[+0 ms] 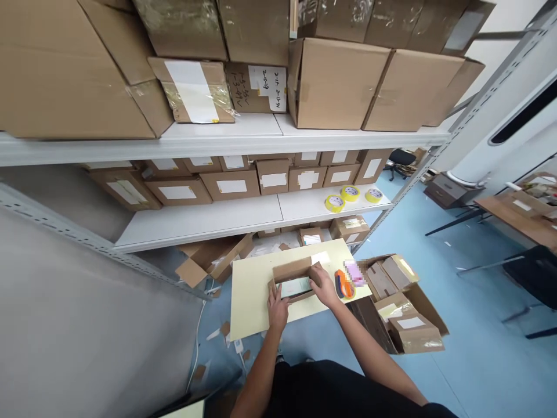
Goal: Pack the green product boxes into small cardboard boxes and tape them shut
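Observation:
A small open cardboard box (290,270) lies on a pale yellow board, with a flat, pale green item (296,285) inside it. At the box's near left corner is my left hand (277,306), its fingers closed around the wall. My right hand (322,287) grips the right end of the box, fingers over the edge. Just right of it lie an orange tape dispenser (343,283) and a blurred pink-purple item (355,273). A white paper label (320,258) lies behind the box.
The yellow board (250,307) sits before a white metal shelf (235,223) stacked with labelled cartons. Several yellow tape rolls (335,203) lie on its middle level. A large carton (435,310) of boxes stands on the floor to the right. Scraps and a white cable (198,331) lie at left.

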Action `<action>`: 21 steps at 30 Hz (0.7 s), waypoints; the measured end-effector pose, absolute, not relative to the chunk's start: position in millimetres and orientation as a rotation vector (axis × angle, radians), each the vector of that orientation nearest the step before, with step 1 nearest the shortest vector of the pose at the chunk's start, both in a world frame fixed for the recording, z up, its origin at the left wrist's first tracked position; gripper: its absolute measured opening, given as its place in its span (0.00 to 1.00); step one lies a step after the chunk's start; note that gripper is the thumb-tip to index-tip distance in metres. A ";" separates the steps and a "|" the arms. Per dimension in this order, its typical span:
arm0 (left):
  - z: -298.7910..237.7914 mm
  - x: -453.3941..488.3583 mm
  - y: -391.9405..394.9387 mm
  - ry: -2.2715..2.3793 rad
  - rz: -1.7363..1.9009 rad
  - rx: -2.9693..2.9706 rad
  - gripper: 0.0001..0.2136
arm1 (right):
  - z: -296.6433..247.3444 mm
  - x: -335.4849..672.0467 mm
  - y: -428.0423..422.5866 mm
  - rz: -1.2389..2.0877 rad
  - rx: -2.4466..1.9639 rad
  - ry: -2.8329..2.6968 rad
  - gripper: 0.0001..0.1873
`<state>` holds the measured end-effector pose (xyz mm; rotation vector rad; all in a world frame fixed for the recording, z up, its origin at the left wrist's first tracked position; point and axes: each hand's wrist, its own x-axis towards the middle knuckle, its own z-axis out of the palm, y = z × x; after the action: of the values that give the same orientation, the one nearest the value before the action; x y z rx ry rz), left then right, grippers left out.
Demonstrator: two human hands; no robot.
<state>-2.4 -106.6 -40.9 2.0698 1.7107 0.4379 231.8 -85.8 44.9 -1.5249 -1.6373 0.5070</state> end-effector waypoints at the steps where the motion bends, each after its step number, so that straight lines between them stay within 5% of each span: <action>1: -36.6 0.6 -117.4 1.731 0.486 2.056 0.11 | 49.8 235.0 -88.3 0.503 -1.506 -1.632 0.26; 21: 12.2 -24.9 -444.1 2.488 0.962 1.371 0.08 | 73.1 102.3 -198.8 0.911 -0.780 -2.110 0.25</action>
<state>-24.9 -444.1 12.2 1.3714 2.4883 0.9618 102.3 -198.8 73.1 -0.7796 -2.1101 0.9111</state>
